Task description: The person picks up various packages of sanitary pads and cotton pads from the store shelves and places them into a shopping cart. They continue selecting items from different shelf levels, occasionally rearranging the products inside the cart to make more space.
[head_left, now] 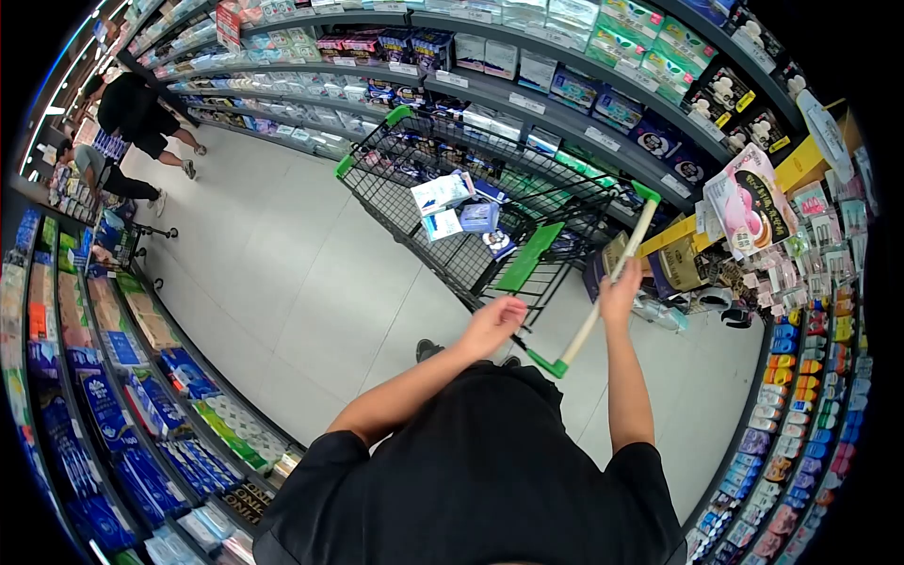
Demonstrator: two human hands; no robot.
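Overhead, long shelves (565,118) of packaged goods curve across the top of the frame, and more shelving (113,377) runs down the lower left, leaving a pale tiled floor (282,282) as an aisle between them. At centre stands a black wire shopping cart (452,188) with green corners, angled toward the upper left, so its handle faces the person. Several boxes (452,207) lie loose in its basket. The cart's white handle bar (612,282) slants through right of centre. The right hand (621,287) is clenched around the bar; the left hand (494,325) grips near its lower green end, both arms stretched forward. Two other people (132,122) stand far up the aisle, upper left.
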